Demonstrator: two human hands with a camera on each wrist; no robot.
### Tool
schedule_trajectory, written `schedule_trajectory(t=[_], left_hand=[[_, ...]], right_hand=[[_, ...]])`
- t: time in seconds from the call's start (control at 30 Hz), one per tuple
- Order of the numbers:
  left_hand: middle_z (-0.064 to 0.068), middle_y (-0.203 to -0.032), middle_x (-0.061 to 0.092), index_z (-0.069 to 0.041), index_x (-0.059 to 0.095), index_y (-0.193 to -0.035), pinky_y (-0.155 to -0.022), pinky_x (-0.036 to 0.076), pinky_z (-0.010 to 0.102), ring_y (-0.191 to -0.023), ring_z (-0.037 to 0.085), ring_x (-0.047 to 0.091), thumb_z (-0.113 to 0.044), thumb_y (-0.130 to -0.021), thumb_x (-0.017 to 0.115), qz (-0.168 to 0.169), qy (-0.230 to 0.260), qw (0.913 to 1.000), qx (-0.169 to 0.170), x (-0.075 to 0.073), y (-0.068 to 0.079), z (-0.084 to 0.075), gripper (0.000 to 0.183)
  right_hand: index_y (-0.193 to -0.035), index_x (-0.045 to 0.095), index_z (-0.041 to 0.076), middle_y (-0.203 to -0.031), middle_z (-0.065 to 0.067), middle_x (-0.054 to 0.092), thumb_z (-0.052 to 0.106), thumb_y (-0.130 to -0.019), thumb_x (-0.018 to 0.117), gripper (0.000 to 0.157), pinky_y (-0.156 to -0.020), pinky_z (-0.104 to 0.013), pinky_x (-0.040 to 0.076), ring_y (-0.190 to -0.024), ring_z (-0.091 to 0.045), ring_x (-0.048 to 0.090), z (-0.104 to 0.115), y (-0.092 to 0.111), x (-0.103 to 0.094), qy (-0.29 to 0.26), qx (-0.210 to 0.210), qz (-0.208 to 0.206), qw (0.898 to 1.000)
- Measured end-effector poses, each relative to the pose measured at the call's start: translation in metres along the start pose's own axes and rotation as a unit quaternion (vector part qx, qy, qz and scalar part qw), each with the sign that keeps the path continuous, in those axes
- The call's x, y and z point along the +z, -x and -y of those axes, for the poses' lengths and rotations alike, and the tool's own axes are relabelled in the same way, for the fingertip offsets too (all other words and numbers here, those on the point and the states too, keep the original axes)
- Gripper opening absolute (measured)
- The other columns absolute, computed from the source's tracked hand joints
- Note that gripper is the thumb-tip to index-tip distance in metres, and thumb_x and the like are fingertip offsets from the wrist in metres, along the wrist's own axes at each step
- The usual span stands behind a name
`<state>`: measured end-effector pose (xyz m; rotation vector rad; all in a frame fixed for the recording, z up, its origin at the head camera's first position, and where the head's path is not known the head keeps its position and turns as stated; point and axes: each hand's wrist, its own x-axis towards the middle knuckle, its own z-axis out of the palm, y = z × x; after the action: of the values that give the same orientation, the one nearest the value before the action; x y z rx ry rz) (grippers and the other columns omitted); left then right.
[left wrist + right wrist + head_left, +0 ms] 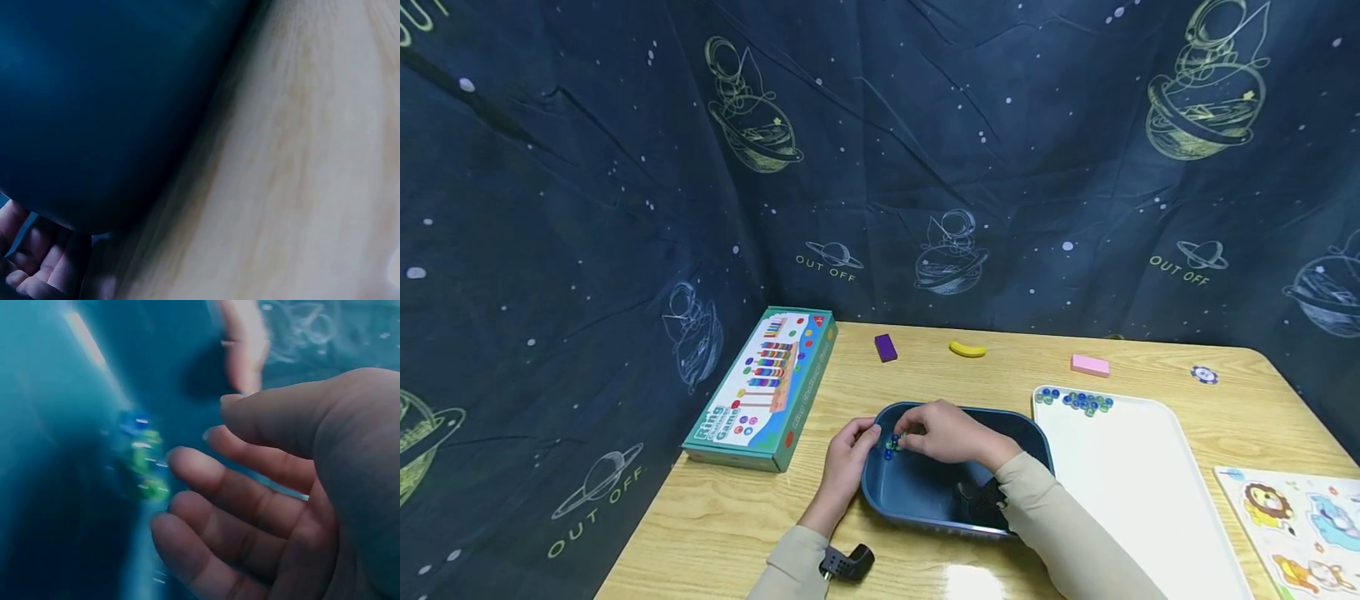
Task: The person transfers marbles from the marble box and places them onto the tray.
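A dark blue plastic basin [917, 500] stands on the table, with a small cluster of blue and green glass marbles [889, 454] at its left end. My left hand [844, 467] grips the basin's left rim, thumb over the edge and fingers outside. Inside the basin, my right hand [951, 433] reaches to the marbles. The right wrist view shows its fingers [200, 519] loosely bent beside the blurred marbles [145, 456], thumb apart from them, and nothing seen in the grasp. Only part of the left hand [40, 259] shows under the basin wall [106, 112] in the left wrist view.
Right of the basin lies a white tray [1135, 475] with several blue and green marbles [1084, 403] at its far edge. A ring game box [763, 383] lies left. Behind are a purple block [886, 347], yellow banana [967, 349] and pink block [1090, 365]; an animal board [1300, 517] lies far right.
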<state>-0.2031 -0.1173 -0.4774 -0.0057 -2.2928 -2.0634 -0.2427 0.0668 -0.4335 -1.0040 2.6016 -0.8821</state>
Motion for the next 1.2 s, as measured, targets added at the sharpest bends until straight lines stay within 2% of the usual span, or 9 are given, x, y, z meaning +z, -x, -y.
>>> schedule_trajectory(t=[0.2, 0.3, 0.53, 0.73, 0.9, 1.07, 1.2], left_hand=[[0.007, -0.096, 0.063, -0.004, 0.064, -0.103, -0.077, 0.043, 0.025, -0.088, 0.015, 0.055, -0.025, -0.089, 0.058, -0.001, 0.005, 1.0, -0.006, -0.002, -0.01, 0.022, 0.025], [0.006, -0.096, 0.064, -0.006, 0.064, -0.103, -0.077, 0.043, 0.025, -0.088, 0.014, 0.055, -0.03, -0.089, 0.058, -0.007, -0.001, 1.0, -0.001, -0.002, -0.011, 0.027, 0.029], [0.011, -0.097, 0.063, -0.006, 0.063, -0.103, -0.075, 0.043, 0.024, -0.089, 0.019, 0.056, -0.032, -0.088, 0.058, -0.009, -0.001, 1.0, 0.0, -0.001, -0.009, 0.026, 0.031], [0.01, -0.097, 0.063, -0.007, 0.064, -0.103, -0.077, 0.042, 0.024, -0.088, 0.019, 0.055, -0.033, -0.088, 0.058, -0.012, -0.002, 0.9999, -0.003, 0.0, -0.01, 0.026, 0.03], [0.009, -0.098, 0.064, -0.007, 0.064, -0.102, -0.078, 0.042, 0.024, -0.088, 0.017, 0.055, -0.033, -0.087, 0.059, -0.015, -0.006, 0.9998, -0.006, 0.0, -0.01, 0.026, 0.029], [0.011, -0.099, 0.063, -0.005, 0.063, -0.103, -0.077, 0.042, 0.024, -0.088, 0.017, 0.055, -0.031, -0.088, 0.058, -0.014, -0.003, 0.9999, 0.002, 0.001, -0.011, 0.026, 0.031], [0.009, -0.095, 0.064, -0.006, 0.064, -0.102, -0.076, 0.043, 0.024, -0.086, 0.015, 0.055, -0.032, -0.088, 0.058, -0.016, -0.004, 0.9997, 0.015, 0.0, -0.011, 0.028, 0.03]], right_hand=[[-0.114, 0.061, 0.012, -0.073, 0.011, 0.059, 0.023, -0.085, 0.062, 0.031, -0.055, -0.022, 0.043, -0.061, -0.004, 0.052, -0.006, -0.01, 0.022, -0.008, 0.028, 0.023, 0.999], [-0.118, 0.058, 0.013, -0.071, 0.01, 0.058, 0.023, -0.085, 0.063, 0.035, -0.054, -0.021, 0.042, -0.059, -0.004, 0.051, -0.009, -0.011, 0.028, -0.003, 0.043, 0.03, 0.999], [-0.102, 0.065, 0.015, -0.066, 0.012, 0.057, 0.022, -0.083, 0.066, 0.02, -0.052, -0.021, 0.04, -0.056, -0.004, 0.05, -0.012, -0.01, 0.033, -0.005, 0.039, 0.025, 0.999], [-0.092, 0.064, 0.015, -0.061, 0.011, 0.054, 0.021, -0.082, 0.067, 0.012, -0.051, -0.02, 0.038, -0.053, -0.003, 0.047, -0.013, -0.009, 0.034, 0.006, 0.028, 0.01, 1.0], [-0.088, 0.059, 0.014, -0.06, 0.01, 0.051, 0.018, -0.082, 0.067, 0.011, -0.049, -0.021, 0.035, -0.051, -0.004, 0.044, -0.014, -0.009, 0.034, 0.012, 0.035, 0.002, 0.999], [-0.082, 0.057, 0.016, -0.058, 0.01, 0.051, 0.02, -0.081, 0.066, 0.01, -0.048, -0.021, 0.035, -0.05, -0.004, 0.045, -0.013, -0.008, 0.034, 0.011, 0.05, 0.012, 0.999], [-0.079, 0.057, 0.019, -0.059, 0.012, 0.053, 0.022, -0.083, 0.064, 0.009, -0.049, -0.019, 0.036, -0.051, -0.003, 0.046, -0.011, -0.006, 0.032, 0.004, 0.041, 0.02, 0.999]])
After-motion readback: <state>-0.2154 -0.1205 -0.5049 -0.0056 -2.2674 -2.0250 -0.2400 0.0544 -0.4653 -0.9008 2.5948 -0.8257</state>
